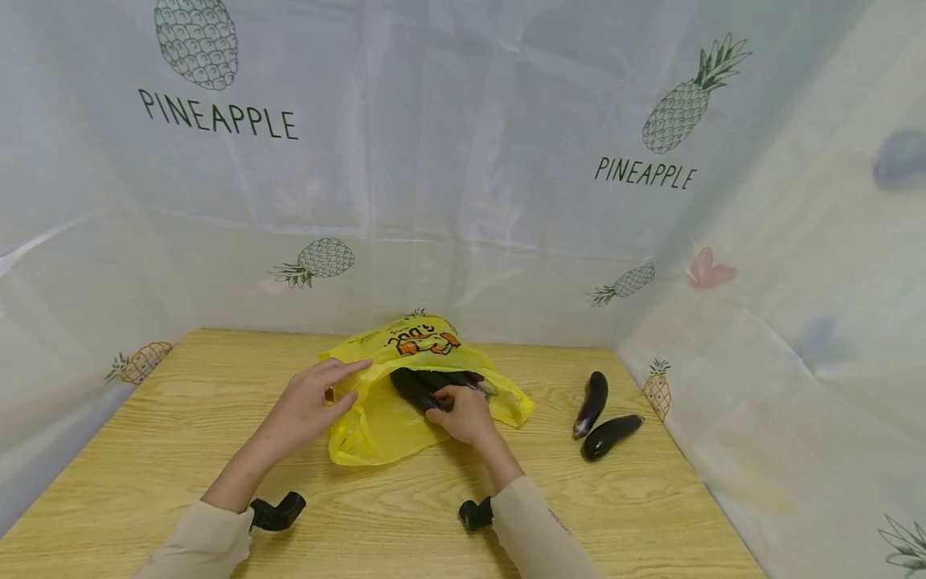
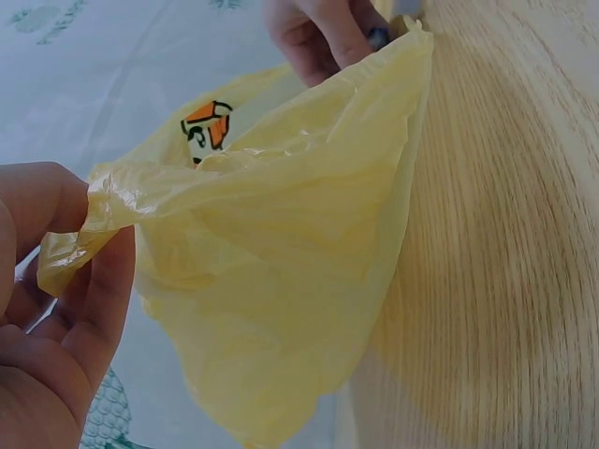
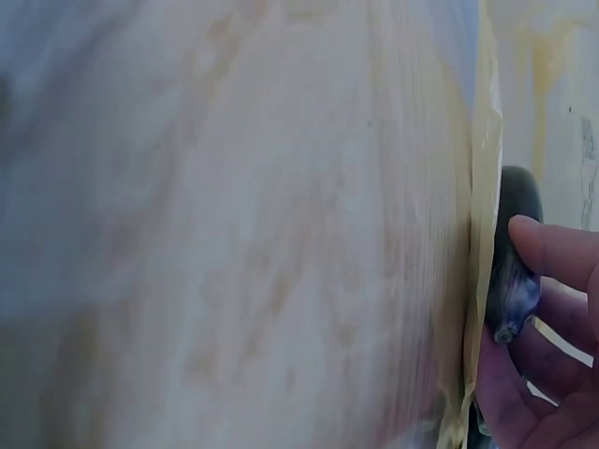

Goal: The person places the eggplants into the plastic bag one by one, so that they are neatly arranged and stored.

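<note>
Eggplants lie in two places: several dark ones inside the yellow bag [image 1: 383, 434], and two outside it on the table [image 1: 362, 531], at the right side. These two, the upper eggplant [image 1: 596, 396] and the lower eggplant [image 1: 610, 437], are close to each other and well apart from the bag.

Right hand [image 1: 466, 414] reaches into the bag's mouth, and its fingers are clamped on one held eggplant [image 1: 414, 392], near the stem end, with the thumb on top. Left hand [image 1: 307, 406] is at the left edge of the mouth; its fingers are curled around the thin plastic, but how firmly, I cannot tell.

I think the main risk is this left edge. If it slips from the fingers, the mouth may fall down over the right hand and cover the eggplants. The stem, being rough, could also catch the film and drag or tear it. Because the held eggplant looks smooth and glossy, a weak pinch at its narrow end may let it turn or slide away. The lower eggplant, being round, could roll if something pushes it.
</note>
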The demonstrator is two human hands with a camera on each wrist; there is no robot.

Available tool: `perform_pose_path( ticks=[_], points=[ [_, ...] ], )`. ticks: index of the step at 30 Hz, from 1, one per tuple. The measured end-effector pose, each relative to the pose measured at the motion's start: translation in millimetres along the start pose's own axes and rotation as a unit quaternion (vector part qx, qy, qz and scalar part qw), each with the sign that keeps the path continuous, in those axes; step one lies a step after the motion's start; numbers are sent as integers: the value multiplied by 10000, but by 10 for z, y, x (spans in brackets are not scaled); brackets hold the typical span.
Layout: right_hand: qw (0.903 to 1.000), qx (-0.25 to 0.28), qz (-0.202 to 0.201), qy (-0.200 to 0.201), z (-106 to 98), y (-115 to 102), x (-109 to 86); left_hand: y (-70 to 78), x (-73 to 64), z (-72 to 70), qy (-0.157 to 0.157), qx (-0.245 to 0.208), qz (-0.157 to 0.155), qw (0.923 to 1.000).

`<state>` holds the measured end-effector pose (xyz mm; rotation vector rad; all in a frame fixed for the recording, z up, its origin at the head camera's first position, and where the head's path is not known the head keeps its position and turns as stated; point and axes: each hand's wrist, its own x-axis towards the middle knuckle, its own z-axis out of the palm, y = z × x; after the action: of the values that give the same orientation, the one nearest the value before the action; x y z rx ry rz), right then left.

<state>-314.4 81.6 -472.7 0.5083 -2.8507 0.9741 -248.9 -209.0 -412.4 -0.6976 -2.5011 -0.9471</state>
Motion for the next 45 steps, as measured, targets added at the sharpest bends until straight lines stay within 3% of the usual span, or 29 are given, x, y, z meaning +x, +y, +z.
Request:
perform_pose_path(
  ticks=[12, 28, 39, 45],
  points=[
    [9998, -104, 149, 119, 18, -48, 0, -1, 0, -5, 0, -4, 3, 10000],
    [9996, 170, 166, -179, -52, -48, -40, 1, 0, -13, -12, -4, -39, 10000],
    [9979, 405, -180, -470, -415, -52, -273, 2, -3, -21, 30, -73, 10, 10000],
    [9992, 334, -121, -166, -727, 75, -416, 8, -6, -22, 33, -33, 5, 10000]
  ],
)
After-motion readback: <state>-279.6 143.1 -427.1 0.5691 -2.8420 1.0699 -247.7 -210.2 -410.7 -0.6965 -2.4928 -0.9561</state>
